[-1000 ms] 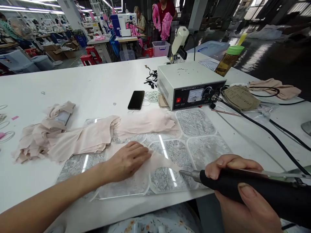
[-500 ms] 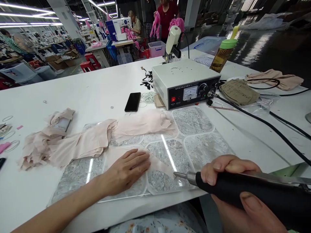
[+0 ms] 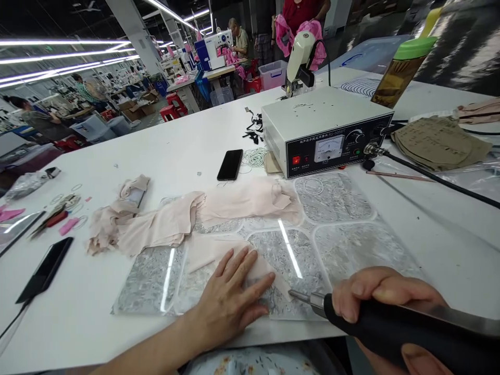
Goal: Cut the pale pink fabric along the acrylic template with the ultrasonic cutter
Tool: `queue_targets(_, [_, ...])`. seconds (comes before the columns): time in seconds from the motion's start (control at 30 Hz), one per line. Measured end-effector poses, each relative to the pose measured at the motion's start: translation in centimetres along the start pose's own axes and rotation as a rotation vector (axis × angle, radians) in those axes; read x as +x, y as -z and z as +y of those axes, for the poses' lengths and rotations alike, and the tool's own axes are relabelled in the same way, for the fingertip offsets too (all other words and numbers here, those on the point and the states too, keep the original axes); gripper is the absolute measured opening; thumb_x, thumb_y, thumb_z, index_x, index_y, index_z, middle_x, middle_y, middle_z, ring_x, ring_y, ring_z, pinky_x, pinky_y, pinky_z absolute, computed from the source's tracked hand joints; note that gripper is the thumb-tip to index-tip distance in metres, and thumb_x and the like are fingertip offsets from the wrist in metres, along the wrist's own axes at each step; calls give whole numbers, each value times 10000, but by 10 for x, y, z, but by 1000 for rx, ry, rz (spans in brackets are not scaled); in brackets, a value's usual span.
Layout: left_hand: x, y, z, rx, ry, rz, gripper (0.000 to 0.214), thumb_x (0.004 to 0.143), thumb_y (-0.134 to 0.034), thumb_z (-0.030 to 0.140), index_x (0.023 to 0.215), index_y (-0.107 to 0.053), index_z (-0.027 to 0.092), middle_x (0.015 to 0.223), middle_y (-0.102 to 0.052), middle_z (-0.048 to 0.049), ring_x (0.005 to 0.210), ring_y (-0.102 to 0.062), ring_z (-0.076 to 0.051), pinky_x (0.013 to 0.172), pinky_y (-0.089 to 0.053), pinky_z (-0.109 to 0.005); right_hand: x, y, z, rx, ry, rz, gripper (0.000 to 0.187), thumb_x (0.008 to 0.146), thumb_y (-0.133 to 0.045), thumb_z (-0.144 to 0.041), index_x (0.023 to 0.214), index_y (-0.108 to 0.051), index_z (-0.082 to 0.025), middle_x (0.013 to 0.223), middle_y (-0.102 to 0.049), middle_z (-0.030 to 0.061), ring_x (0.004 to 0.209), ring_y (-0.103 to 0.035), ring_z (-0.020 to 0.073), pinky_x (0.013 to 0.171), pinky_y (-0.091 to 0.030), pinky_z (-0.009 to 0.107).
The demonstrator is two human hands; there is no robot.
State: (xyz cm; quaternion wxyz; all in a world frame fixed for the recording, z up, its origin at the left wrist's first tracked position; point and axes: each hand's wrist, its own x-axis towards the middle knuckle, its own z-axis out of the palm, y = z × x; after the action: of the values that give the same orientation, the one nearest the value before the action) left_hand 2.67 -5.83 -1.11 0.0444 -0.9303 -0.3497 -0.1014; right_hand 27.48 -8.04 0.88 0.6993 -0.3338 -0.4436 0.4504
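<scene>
My left hand (image 3: pixel 234 297) lies flat with spread fingers on a thin pale pink fabric piece (image 3: pixel 207 250). Under the fabric is a glossy grey marble-patterned mat (image 3: pixel 347 245). My right hand (image 3: pixel 386 297) is wrapped round a black handheld ultrasonic welder (image 3: pixel 394 333). Its metal tip (image 3: pixel 299 296) is at the narrow right end of the fabric piece; whether it presses down I cannot tell. Behind my left hand lie a stack of pale pink fabric pieces (image 3: pixel 250 200) and a folded stack (image 3: pixel 160 221) that runs left into a crumpled heap.
A control box (image 3: pixel 338 148) with a meter stands behind the mat, its black cable running right. Nearby are a phone (image 3: pixel 230 164), a green-lidded bottle (image 3: pixel 402 73) and brown fabric pieces (image 3: pixel 441 143). Another phone (image 3: pixel 45 271) and scissors (image 3: pixel 49 221) lie left. People work at machines beyond.
My view has swung left, so the table things appear farther right. My left hand has moved nearer along the fabric towards the tip, its fingers more spread. The welder stays at the fabric's right end.
</scene>
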Motion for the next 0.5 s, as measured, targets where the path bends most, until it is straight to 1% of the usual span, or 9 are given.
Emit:
queue_targets(0.1, [0,0,-2,39,3,-19,498,945,-525,475,1385,-479,248,1470,-385,-174,1362,-364,-379,1052,-376,-584,0,4,5,3,18,-19,173,859,-586,-411,947,-576,-262,779,-565,9,580,-568,150,514,-532,322])
queue_targets(0.2, [0,1,-3,51,-7,-20,502,947,-522,468,1384,-482,226,1447,-416,-179,1364,-364,-368,1068,-353,-584,4,5,6,15,54,-87,175,848,-585,-405,948,-583,-261,746,-574,10,564,-576,154,495,-531,315])
queue_targets(0.37, [-1,2,-3,33,-5,-16,481,964,-498,438,1389,-476,213,1411,-461,-173,1335,-409,-338,1083,-345,-559,7,7,7,29,58,-98,176,848,-579,-396,965,-587,-264,750,-592,12,559,-583,150,501,-528,304])
queue_targets(0.5, [1,2,-2,14,15,4,453,976,-470,445,1372,-499,225,1393,-471,-172,1305,-436,-337,1076,-346,-560,7,15,9,27,66,-181,184,875,-555,-395,1014,-568,-275,751,-604,3,581,-590,153,512,-531,299])
